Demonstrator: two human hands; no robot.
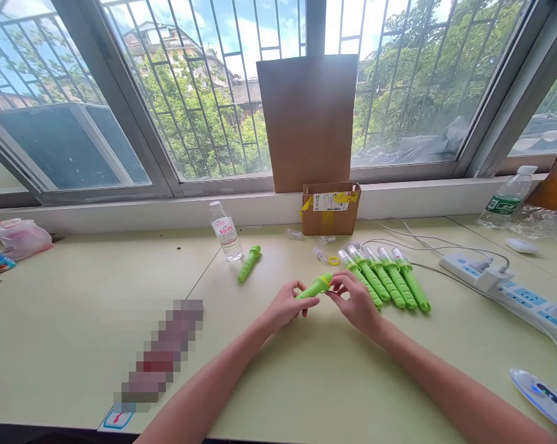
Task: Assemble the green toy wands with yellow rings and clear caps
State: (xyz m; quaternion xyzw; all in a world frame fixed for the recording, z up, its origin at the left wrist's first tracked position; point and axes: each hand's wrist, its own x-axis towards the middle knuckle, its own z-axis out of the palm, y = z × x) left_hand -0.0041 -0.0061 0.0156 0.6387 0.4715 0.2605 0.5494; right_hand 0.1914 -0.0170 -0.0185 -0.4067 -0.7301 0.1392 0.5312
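My left hand (287,305) is wrapped round the body of a green plastic tube (316,287), tilted with its upper end to the right. A yellow ring shows near that end. The fingers of my right hand (353,302) are closed at the ringed end; whether they also hold a small part is hidden. Just right of my right hand lie several green ribbed tubes (393,280) with clear tips, side by side. Another green tube (249,264), without a clear tip, lies to the left. Beyond my hands are a loose yellow ring (334,261) and a clear plastic piece (319,254).
A water bottle (226,232) stands at the back left. Against the window ledge sits a small cardboard box (330,211), with more clear pieces (294,234) before it. A white power strip (514,293) with cables lies right. A blurred-out item (160,354) lies front left.
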